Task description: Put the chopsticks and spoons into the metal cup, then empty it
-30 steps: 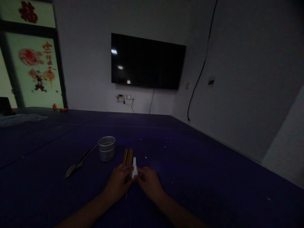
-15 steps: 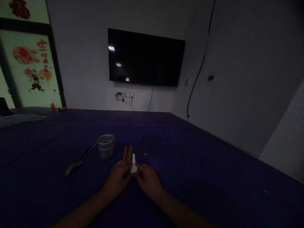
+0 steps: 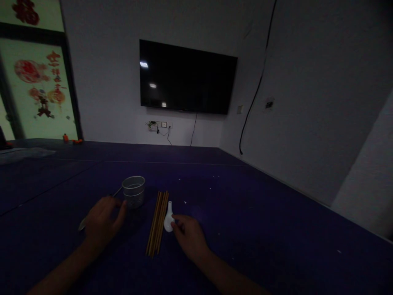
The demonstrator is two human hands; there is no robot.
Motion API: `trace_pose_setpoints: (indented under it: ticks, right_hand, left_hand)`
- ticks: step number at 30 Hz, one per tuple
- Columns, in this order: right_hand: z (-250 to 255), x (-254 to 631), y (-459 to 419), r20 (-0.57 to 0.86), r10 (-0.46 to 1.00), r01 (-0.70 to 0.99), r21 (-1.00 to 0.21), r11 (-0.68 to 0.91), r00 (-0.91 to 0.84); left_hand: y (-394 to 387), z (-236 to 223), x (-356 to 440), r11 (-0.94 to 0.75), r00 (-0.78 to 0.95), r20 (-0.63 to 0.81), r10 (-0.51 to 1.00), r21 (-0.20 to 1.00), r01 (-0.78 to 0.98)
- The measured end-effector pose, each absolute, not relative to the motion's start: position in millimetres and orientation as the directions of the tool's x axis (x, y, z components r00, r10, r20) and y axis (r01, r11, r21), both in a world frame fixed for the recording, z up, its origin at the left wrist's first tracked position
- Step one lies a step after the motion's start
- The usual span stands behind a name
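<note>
My right hand [image 3: 190, 235] rests at the right edge of a white soup spoon [image 3: 168, 221], thumb and forefinger closed against its bowl. That spoon lies with its handle pointing away from me, alongside a bundle of wooden chopsticks [image 3: 157, 223]. Over the long-handled metal spoons on the left, of which a bowl tip [image 3: 82, 224] and a handle [image 3: 117, 191] show, hovers my left hand [image 3: 102, 219], thumb apart from the fingers and nothing seen in it. Its thumb comes close to a grey metal cup [image 3: 134, 192] standing upright; whether they touch I cannot tell.
Small white scraps [image 3: 185, 202] are scattered on the dark purple surface [image 3: 260, 229]. A grey wall [image 3: 307, 123] borders it on the right. A television [image 3: 187, 78] hangs at the back, with sockets and cables below. Orange items [image 3: 77, 141] sit by the door.
My left hand has left the chopsticks and white spoon and moved left to the metal spoons. The white spoon sits slightly nearer me and left, against the chopsticks; my right hand stays by it.
</note>
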State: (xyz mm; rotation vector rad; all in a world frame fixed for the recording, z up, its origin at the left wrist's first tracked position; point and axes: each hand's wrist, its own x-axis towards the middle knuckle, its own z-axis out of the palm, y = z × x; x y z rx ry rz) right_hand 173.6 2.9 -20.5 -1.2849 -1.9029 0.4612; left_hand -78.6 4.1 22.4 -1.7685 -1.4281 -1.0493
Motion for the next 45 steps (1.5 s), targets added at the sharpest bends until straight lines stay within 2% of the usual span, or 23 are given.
trace_pose_setpoints:
  ticks: [3, 7, 12, 19, 27, 34, 40, 45]
  right_hand:
    - [-17.6, 173.1, 0.5, 0.402, 0.899, 0.616, -0.668, 0.418, -0.174]
    - [-15.2, 172.6, -2.1, 0.421, 0.890, 0.621, -0.655, 0.431, -0.174]
    - [-16.4, 172.6, -1.7, 0.417, 0.889, 0.599, -0.668, 0.442, -0.192]
    - [-15.1, 172.6, -2.6, 0.429, 0.880, 0.600, -0.656, 0.458, -0.203]
    - [-17.0, 173.3, -0.4, 0.421, 0.880, 0.589, -0.662, 0.464, -0.220]
    - [-16.7, 173.2, -0.2, 0.422, 0.876, 0.576, -0.665, 0.475, -0.235]
    - [-18.6, 173.8, 1.4, 0.413, 0.874, 0.567, -0.668, 0.482, -0.256]
    - [-17.5, 173.5, 0.9, 0.411, 0.874, 0.573, -0.663, 0.482, -0.259]
  left_hand:
    - [9.9, 32.9, -105.7, 0.094, -0.079, 0.807, 0.585, 0.030, 0.995]
    - [16.9, 32.9, -122.1, 0.240, -0.199, 0.583, 0.788, 0.007, 0.971]
    - [23.8, 25.7, -123.7, 0.290, -0.284, 0.449, 0.847, 0.059, 0.955]
    - [25.9, 27.0, -123.0, 0.299, -0.307, 0.314, 0.899, 0.076, 0.951]
    - [33.4, 24.0, -128.8, 0.269, -0.271, 0.204, 0.941, 0.039, 0.962]
    - [36.8, 21.8, -131.9, 0.239, -0.233, 0.242, 0.942, 0.006, 0.971]
    - [31.1, 29.2, -126.4, 0.282, -0.264, 0.210, 0.942, -0.063, 0.957]
    - [29.0, 32.4, -124.8, 0.271, -0.250, 0.215, 0.944, -0.075, 0.960]
